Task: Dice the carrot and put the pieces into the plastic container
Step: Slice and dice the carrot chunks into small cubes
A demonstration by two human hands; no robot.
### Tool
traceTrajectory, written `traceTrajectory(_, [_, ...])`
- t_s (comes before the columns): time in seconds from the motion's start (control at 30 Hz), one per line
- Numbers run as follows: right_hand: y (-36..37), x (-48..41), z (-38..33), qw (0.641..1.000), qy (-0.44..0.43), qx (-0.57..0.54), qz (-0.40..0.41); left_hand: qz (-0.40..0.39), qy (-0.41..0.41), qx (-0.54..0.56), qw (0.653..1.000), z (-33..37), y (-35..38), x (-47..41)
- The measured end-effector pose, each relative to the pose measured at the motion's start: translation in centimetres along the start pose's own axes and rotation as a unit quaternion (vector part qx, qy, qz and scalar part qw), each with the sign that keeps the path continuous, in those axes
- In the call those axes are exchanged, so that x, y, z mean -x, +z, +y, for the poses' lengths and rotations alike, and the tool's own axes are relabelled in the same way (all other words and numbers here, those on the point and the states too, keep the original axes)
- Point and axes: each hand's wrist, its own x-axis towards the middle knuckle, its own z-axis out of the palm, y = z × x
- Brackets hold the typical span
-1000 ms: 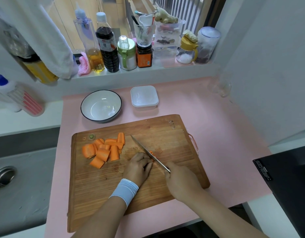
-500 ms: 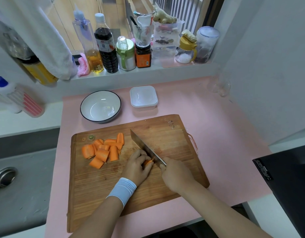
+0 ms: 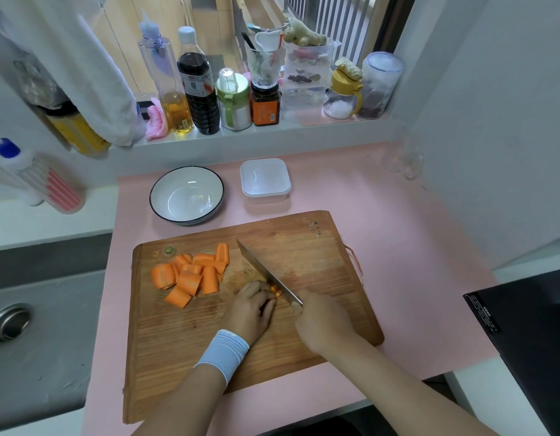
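Now the knife (image 3: 266, 272) blade shows narrower than half a second ago, edge on the carrot piece (image 3: 274, 289) at frame centre; left hand (image 3: 252, 309) curls onto that piece; right hand (image 3: 322, 322) grips the handle; plastic container (image 3: 265, 180) sits upper centre.

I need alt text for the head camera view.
A left hand steadies a carrot piece on a cutting board while the right hand slices it with a knife. Carrot chunks lie farther left; an empty plastic container stands behind the board.
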Motion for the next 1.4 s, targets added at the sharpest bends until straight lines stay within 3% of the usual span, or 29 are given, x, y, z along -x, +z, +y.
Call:
traceTrajectory(0.2, [-0.3, 1.4, -0.3, 0.999, -0.014, 0.032, 0.036, 0.017, 0.002, 0.004, 1.0, 0.2, 0.1, 0.0])
traceTrajectory(0.77, [0.0, 0.5, 0.8, 0.999, 0.019, -0.033, -0.029, 0.015, -0.021, 0.018, 1.0, 0.1, 0.0, 0.1])
traceTrajectory(1.4, [0.3, -0.1, 0.1, 0.999, 0.013, -0.033, -0.018, 0.016, 0.013, 0.005, 1.0, -0.1, -0.4, 0.7])
